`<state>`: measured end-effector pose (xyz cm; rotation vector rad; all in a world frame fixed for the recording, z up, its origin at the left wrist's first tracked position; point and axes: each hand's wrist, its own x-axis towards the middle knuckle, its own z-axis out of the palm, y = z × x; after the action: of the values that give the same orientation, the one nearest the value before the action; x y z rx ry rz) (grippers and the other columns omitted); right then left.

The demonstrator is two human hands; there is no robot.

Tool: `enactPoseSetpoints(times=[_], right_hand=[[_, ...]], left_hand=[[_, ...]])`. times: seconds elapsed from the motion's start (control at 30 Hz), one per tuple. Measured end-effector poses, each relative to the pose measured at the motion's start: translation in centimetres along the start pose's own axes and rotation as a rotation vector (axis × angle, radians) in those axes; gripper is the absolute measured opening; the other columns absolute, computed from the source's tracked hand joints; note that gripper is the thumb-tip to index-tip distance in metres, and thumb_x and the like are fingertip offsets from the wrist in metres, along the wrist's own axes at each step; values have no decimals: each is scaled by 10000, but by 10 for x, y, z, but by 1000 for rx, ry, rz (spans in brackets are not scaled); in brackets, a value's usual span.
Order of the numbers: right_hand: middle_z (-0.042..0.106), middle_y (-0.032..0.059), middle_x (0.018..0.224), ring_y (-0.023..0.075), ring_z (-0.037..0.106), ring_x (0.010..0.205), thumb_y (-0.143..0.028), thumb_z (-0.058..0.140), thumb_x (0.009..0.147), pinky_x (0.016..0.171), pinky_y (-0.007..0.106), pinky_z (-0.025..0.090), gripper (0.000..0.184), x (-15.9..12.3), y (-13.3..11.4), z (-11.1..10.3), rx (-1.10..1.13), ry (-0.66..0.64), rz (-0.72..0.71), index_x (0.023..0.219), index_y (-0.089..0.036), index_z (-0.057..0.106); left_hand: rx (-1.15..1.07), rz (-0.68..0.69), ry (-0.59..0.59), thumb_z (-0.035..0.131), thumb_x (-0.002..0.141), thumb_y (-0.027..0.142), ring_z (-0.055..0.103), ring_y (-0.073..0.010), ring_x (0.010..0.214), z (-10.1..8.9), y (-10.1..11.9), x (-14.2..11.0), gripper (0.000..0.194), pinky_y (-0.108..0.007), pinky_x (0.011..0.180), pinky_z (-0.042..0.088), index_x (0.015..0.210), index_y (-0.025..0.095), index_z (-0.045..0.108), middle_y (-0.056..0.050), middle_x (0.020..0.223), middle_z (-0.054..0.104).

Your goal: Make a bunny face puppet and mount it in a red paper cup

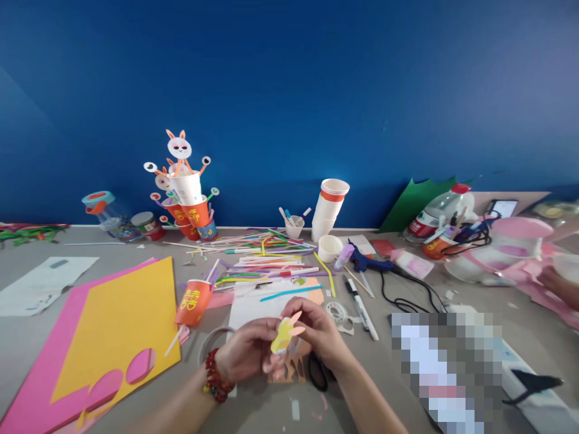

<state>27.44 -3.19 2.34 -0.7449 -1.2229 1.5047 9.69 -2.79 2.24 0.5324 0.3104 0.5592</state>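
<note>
Between my two hands is a small yellow paper cutout [282,335] with pale orange bunny ears [296,325] at its upper right. My left hand [253,346], a red beaded bracelet on its wrist, pinches the cutout from the left. On the other side, my right hand [319,331] has its fingers closed by the ears. Beneath the hands lie white paper [242,316] and an orange paper sheet with cut-out gaps [289,371]. Black scissors handles [318,372] show beside my right wrist, their blades hidden.
Yellow card [122,319] over pink card covers the left. Straws [271,262], a red cup [194,301], a marker [362,308], tape [336,311] and a blue glue gun [368,260] lie around. Rabbit-topped cups [187,187] stand behind. Another person's hand [561,286] is at right.
</note>
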Motion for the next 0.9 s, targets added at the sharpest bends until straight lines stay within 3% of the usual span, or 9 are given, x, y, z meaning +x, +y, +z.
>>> enactPoseSetpoints(times=[0.1, 0.17, 0.33, 0.4, 0.5, 0.57, 0.73, 0.9], right_hand=[[590, 10, 776, 149, 541, 723, -403, 776, 783, 672, 245, 423, 256, 0, -1, 1, -12, -4, -1, 805, -178, 656], [591, 4, 753, 147, 554, 702, -400, 756, 804, 666, 252, 434, 256, 0, 0, 2, 6, 14, 27, 786, -181, 624], [558, -27, 655, 110, 490, 566, -389, 732, 818, 549, 224, 389, 260, 1, 6, -2, 29, 187, 85, 763, -184, 581], [538, -31, 637, 106, 463, 569, -381, 745, 798, 544, 218, 368, 266, 2, 7, -3, -9, 235, 82, 732, -176, 588], [532, -30, 637, 110, 452, 569, -391, 750, 779, 537, 222, 354, 275, 2, 7, -4, -55, 224, 89, 717, -175, 591], [539, -29, 644, 110, 452, 567, -388, 747, 785, 531, 222, 348, 269, 2, 6, -4, -80, 201, 79, 722, -176, 595], [594, -19, 660, 120, 510, 584, -383, 748, 803, 551, 227, 383, 247, 1, 4, -1, -36, 179, 77, 758, -183, 610], [606, -16, 659, 113, 531, 583, -416, 786, 768, 581, 231, 414, 305, 3, 7, 8, 121, 200, 178, 746, -176, 600]], left_hand=[[-70, -66, -60, 567, 807, 188, 428, -84, 389, -2, 0, 0, 154, -247, 492, 452, 905, 99, 646, -15, 555, 577], [-10, -50, 7, 569, 841, 272, 457, -100, 423, -5, -1, 0, 190, -264, 508, 457, 859, 98, 645, -29, 579, 582], [347, 364, 432, 665, 846, 376, 551, -129, 596, -2, 0, 0, 231, -242, 593, 439, 845, 147, 634, -13, 688, 596], [472, 484, 504, 701, 828, 371, 544, -123, 623, 1, 2, -1, 226, -232, 615, 435, 821, 160, 622, 4, 694, 584], [556, 538, 567, 749, 794, 352, 541, -110, 627, 2, 4, -2, 229, -220, 624, 439, 819, 161, 625, 13, 710, 590], [486, 496, 560, 758, 790, 349, 534, -99, 601, 1, 4, -1, 239, -205, 584, 425, 798, 156, 617, 14, 691, 592], [62, 288, 438, 781, 781, 295, 442, -48, 485, -3, 3, 5, 237, -198, 535, 418, 783, 143, 599, 39, 626, 550], [-106, 261, 382, 773, 806, 267, 417, -31, 482, -5, -5, 11, 205, -193, 542, 425, 835, 126, 627, 41, 638, 537]])
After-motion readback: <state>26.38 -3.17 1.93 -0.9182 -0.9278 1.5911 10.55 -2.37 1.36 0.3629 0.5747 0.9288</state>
